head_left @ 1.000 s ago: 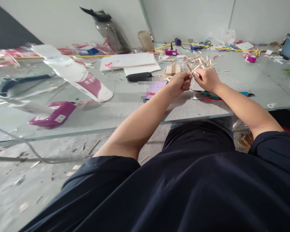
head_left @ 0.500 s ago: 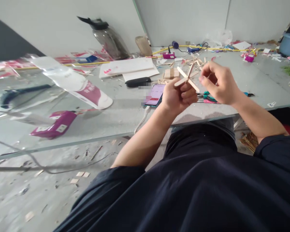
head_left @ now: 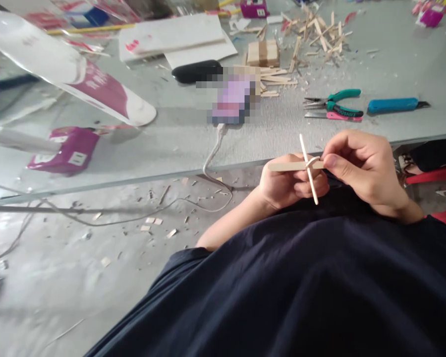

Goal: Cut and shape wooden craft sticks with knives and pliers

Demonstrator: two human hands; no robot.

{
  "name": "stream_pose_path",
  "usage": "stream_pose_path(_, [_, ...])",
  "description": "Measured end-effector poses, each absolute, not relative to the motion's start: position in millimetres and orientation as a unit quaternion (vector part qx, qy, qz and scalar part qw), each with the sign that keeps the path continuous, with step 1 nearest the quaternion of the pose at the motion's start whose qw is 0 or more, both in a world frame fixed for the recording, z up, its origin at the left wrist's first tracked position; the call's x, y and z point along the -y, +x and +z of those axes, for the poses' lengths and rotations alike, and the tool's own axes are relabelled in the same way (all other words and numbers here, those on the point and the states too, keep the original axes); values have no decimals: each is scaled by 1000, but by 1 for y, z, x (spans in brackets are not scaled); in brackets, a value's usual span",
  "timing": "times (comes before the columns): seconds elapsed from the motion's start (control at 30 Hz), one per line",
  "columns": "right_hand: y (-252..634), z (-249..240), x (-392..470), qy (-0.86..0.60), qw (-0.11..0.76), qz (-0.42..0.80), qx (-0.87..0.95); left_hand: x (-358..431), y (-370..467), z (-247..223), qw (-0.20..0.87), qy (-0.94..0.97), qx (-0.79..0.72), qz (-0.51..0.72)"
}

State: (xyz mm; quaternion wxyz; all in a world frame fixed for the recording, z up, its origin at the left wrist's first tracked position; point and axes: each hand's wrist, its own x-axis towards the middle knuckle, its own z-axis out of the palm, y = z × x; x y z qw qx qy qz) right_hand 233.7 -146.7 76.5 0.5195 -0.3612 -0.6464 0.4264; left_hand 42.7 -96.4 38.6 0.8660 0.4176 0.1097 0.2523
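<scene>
At the far left of my view, a white packet with a maroon panel (head_left: 107,94) lies above a purple boxy object with white labels (head_left: 69,151) on the grey table (head_left: 163,134). Further right I make out a black oblong case (head_left: 196,72), then a phone blurred by pixels (head_left: 232,99). A banded block of flat, pale wooden sticks (head_left: 263,53) sits beyond it. Before the table's near edge, the left hand (head_left: 282,188), fingers curled, grasps a cross of pale wooden sticks (head_left: 286,166); the right hand (head_left: 373,171) pinches that cross's right end between thumb and forefinger. Past them on the table I see green-and-black pliers (head_left: 330,105) beside a pink-handled blade (head_left: 344,117), and rightmost a blue-handled cutter (head_left: 392,105).
</scene>
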Motion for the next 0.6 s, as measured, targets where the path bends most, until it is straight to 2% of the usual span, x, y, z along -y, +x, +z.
stream_pose_path(0.17, [235,75,155,-370,505,481,614,98,42,28,875,382,-108,275])
stream_pose_path(0.33, [239,67,159,-386,529,493,573,98,41,26,872,386,-111,280])
stream_pose_path(0.6, [240,62,160,-384,522,485,587,103,38,28,843,427,-129,302])
